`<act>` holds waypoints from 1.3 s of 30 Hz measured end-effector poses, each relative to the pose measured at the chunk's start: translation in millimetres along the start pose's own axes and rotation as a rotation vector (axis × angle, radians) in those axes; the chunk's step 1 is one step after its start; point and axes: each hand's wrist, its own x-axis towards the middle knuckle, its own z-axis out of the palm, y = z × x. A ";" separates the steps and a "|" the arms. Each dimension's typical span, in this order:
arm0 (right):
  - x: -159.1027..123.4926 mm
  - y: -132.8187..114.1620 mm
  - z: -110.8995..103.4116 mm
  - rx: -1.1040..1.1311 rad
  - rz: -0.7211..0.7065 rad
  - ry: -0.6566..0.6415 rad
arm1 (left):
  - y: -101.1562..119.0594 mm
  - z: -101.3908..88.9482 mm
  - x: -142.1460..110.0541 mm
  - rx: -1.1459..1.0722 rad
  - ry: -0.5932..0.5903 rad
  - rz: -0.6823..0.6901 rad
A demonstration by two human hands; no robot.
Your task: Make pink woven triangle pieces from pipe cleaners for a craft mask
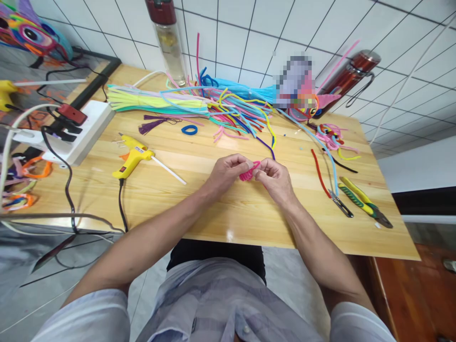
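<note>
A bright pink pipe cleaner [246, 175], bent into close folds with a loop at its top, is held between my two hands above the wooden table. The fingers of my left hand [231, 170] pinch its left side. On the other side, my right hand [273, 176] grips it with thumb and forefinger. Both hands are close together, and the fingers hide part of the folded piece. Just beyond my right hand, a dark blue pipe cleaner [265, 146] reaches out from the loose pile.
Bundled pipe cleaners [156, 101] lie along the tiled wall. A yellow glue gun [132, 156] with a white stick rests left, near a power strip [85, 135]. Pliers [363, 202] and thread snips [340, 203] lie right. Two bottles stand behind, one a red flask [347, 78].
</note>
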 end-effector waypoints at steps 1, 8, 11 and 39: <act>0.0 0.0 -0.2 -0.001 0.002 0.001 | 0.5 -0.1 -0.4 0.009 0.001 0.002; 1.6 2.2 -1.8 0.034 0.016 0.013 | 1.7 2.2 -0.5 -0.005 0.004 -0.050; 2.3 3.3 -2.0 0.044 0.022 -0.002 | 2.3 2.7 -0.9 0.017 0.010 -0.062; 1.4 1.3 -17.4 -0.317 -0.296 0.068 | 2.8 -0.3 -2.6 0.096 0.068 0.027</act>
